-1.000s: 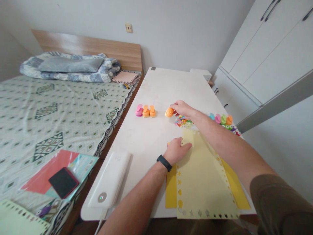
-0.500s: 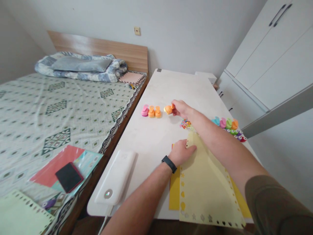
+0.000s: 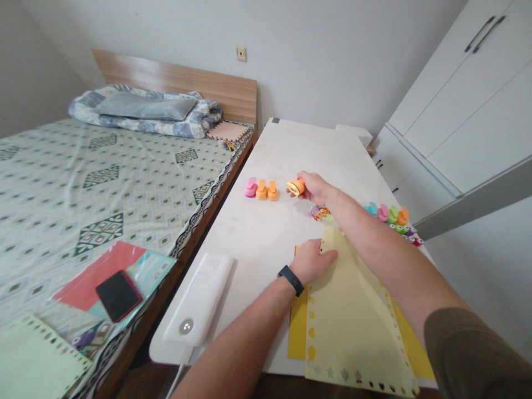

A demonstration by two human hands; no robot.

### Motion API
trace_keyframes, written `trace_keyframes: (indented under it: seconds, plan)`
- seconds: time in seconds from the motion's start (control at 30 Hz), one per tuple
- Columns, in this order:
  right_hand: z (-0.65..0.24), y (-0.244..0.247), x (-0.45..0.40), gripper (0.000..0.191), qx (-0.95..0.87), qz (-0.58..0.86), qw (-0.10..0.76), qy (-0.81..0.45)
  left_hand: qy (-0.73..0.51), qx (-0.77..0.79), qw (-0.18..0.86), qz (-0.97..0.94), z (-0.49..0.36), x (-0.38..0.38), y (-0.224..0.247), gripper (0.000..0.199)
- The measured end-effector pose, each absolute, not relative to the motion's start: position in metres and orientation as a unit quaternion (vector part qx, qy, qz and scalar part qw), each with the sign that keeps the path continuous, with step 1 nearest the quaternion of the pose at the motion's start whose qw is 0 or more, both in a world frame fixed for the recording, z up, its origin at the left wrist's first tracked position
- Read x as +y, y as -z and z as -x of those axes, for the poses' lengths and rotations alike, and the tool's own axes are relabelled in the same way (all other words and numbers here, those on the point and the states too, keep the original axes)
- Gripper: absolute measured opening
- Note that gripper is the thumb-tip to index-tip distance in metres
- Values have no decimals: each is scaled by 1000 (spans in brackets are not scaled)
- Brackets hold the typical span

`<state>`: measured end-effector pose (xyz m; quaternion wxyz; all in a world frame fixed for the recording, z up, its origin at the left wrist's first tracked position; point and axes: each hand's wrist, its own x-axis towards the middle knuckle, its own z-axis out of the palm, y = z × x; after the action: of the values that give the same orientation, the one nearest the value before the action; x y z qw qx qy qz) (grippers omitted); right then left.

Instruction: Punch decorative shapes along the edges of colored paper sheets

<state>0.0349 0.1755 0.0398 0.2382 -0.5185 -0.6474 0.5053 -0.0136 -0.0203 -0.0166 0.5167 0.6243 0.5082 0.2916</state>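
Note:
My right hand point(image 3: 315, 188) holds an orange craft punch point(image 3: 296, 187) above the white table, tilted so its underside shows. To its left stand a pink punch point(image 3: 251, 188) and two orange punches point(image 3: 266, 190) in a row. A pale yellow sheet point(image 3: 357, 316) with shaped holes along its edges lies over darker yellow paper point(image 3: 297, 332). On the sheet's left edge rests my left hand point(image 3: 312, 261), thumb apart from the fingers, holding it down. Small colourful paper cut-outs point(image 3: 319, 213) are piled beyond the sheet, partly behind my right forearm.
At the table's right edge stand several coloured punches point(image 3: 392, 214). A white device point(image 3: 199, 302) with a cable lies at the front left. On the bed point(image 3: 137, 183) are a phone point(image 3: 118, 296), plastic-wrapped paper and a punched green sheet point(image 3: 37, 360).
My right hand has turned the orange punch so that its underside faces the camera more. The whole view has shifted slightly. My left hand stays on the sheet.

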Motion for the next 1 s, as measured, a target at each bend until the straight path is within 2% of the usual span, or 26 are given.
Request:
trace_keyframes:
  seconds: [0.1,0.27,0.5,0.77,0.87,1.0]
  plan:
    - [-25,-28,182,23,-673,584,244,-383,-289,510,520,-621,13,-20,16,24]
    - [-6,-17,189,22,-703,601,226,-306,-293,503,525,-621,15,-20,16,27]
    - [17,-7,194,21,-719,609,185,-280,-291,507,511,-630,16,-20,15,31]
    - [23,-4,195,24,-712,625,180,-263,-285,512,500,-637,13,-19,20,32]
    - [17,-10,194,32,-715,622,195,-252,-288,509,507,-634,14,-20,19,30]
    - [-16,-22,198,38,-722,611,261,-194,-289,508,513,-628,15,-20,15,26]
